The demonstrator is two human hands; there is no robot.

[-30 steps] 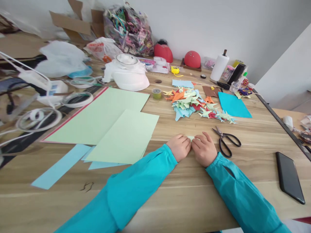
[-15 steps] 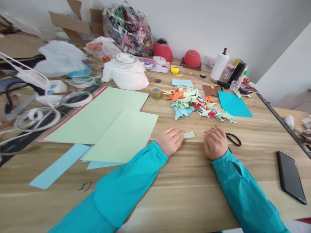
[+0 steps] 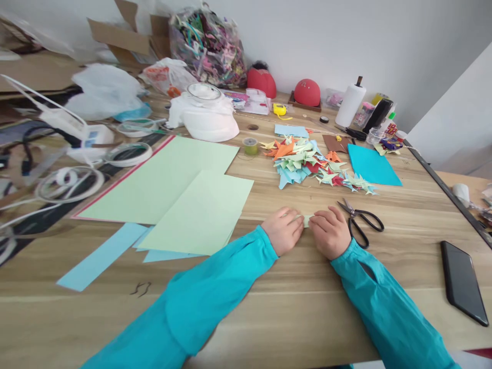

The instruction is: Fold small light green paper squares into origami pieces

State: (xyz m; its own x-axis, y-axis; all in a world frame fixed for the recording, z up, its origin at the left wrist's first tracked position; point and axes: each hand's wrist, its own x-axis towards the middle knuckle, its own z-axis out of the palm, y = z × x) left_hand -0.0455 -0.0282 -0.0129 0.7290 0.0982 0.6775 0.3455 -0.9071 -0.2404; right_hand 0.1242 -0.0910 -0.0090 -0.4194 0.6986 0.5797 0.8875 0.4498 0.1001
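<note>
My left hand (image 3: pixel 283 231) and my right hand (image 3: pixel 329 232) rest side by side on the wooden table (image 3: pixel 269 307), both in teal sleeves. Their fingertips pinch a small pale green piece of paper (image 3: pixel 306 220) between them; most of it is hidden by the fingers. Black scissors (image 3: pixel 361 221) lie just right of my right hand. A pile of folded paper shapes (image 3: pixel 307 164) in green, blue, orange and red lies behind the hands.
Large pale green sheets (image 3: pixel 180 189) and light blue strips (image 3: pixel 102 255) lie to the left. A teal sheet (image 3: pixel 372 165) and a black phone (image 3: pixel 464 281) are on the right. Tape rolls (image 3: pixel 128 154), a white bowl (image 3: pixel 209 120), bags and boxes crowd the back left.
Half a second ago my hands were apart, the right one by the scissors and the paper lying beside the left. Both have closed in on the paper again.
</note>
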